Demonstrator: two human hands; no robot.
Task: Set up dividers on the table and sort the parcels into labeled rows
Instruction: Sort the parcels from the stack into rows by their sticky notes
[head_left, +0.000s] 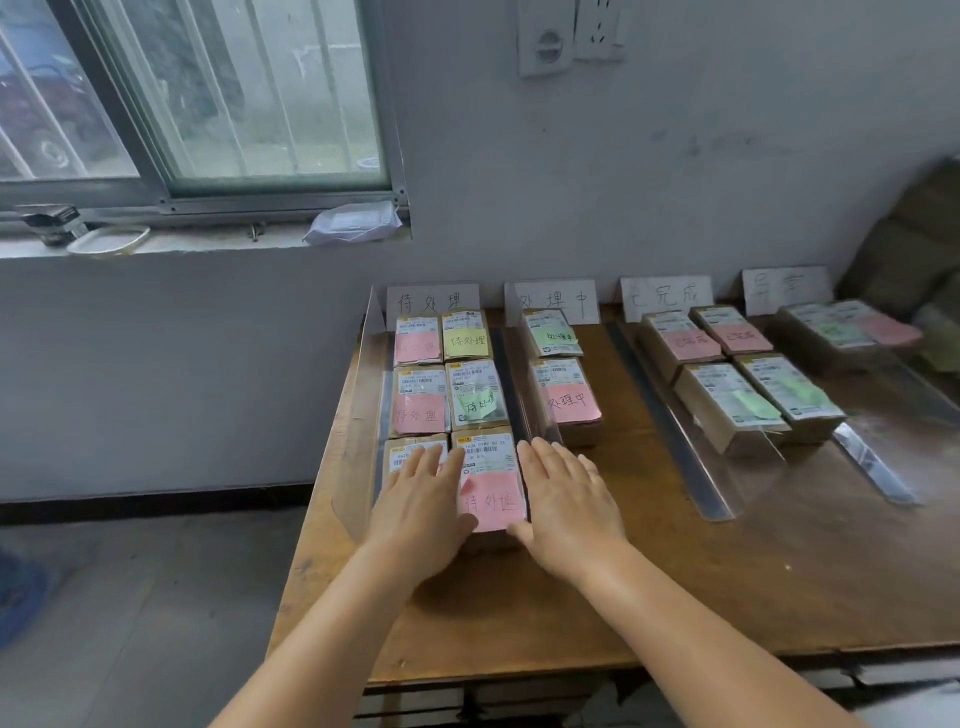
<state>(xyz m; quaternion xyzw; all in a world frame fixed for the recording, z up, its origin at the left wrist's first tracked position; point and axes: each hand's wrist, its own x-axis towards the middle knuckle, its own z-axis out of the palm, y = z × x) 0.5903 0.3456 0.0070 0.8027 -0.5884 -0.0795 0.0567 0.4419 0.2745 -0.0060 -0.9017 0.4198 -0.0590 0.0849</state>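
A brown wooden table (675, 582) holds clear plastic dividers (675, 447) that split it into rows, each headed by a white handwritten label card (432, 301). Small cardboard parcels with shipping labels and pink, yellow or green notes fill the rows. In the leftmost row, the nearest parcel with a pink note (488, 483) lies between my hands. My left hand (421, 514) lies flat, fingers together, over the parcel beside it and against the pink-note parcel's left side. My right hand (566, 499) lies flat against its right side, by the divider.
The second row holds two parcels (563, 395), the third several (727, 374), the fourth a pile (841, 327). The table's left edge drops to a grey floor. A windowsill with a white bag (353, 223) runs along the wall. Stacked cardboard (914, 244) stands at the far right.
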